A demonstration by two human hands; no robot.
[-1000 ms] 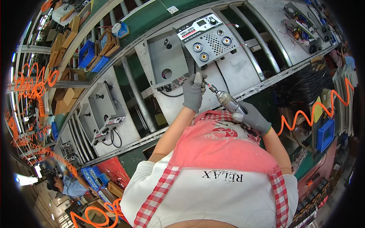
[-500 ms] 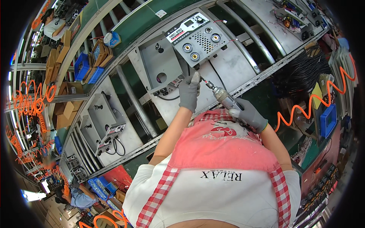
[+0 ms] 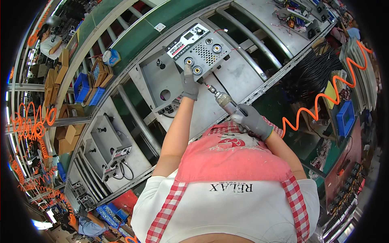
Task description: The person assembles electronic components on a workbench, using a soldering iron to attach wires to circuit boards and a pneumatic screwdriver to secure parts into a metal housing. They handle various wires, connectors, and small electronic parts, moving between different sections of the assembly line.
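Note:
A front panel (image 3: 207, 52) with a printed label, a small display, knobs, round sockets and vent holes rests tilted against an open grey metal housing (image 3: 146, 77). My gloved left hand (image 3: 189, 84) holds the panel at its lower left edge, a finger lying by a brass-centred socket; the other fingers are partly hidden. In my gloved right hand (image 3: 253, 120) is a power screwdriver (image 3: 227, 102). The tip of its bit is at the panel's lower edge, just right of my left hand.
Roller conveyor with white boards (image 3: 239, 79) runs beneath the work. More grey housings (image 3: 107, 141) stand at left. Blue bins (image 3: 82, 87) and cardboard boxes lie beyond. At right are a black cable bundle (image 3: 310, 69), a coiled orange hose (image 3: 316, 103) and a blue tray (image 3: 345, 118). Other people work at far left.
My left hand has moved up from below the panel onto its lower left edge. The screwdriver's bit has come up to the panel's lower edge. The whole view has shifted slightly.

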